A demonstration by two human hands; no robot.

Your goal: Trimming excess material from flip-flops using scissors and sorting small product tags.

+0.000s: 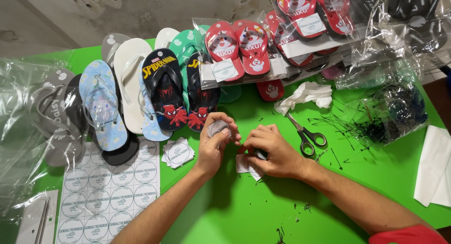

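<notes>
We're over the green tabletop, and both hands meet at its middle. Our left hand is curled, thumb and fingertips pinching a round sticker held up just in front of the black superhero flip-flops. Our right hand sits just right of the sticker, fingers bent down and closed over small white backing squares on the tabletop. Left of the sticker lies a small stack of cut sticker squares, and further left a full sheet of round stickers. Right of the sticker, beyond our right hand, rest the scissors, with a crumpled white tissue above them. Bagged red flip-flops lie behind the sticker.
</notes>
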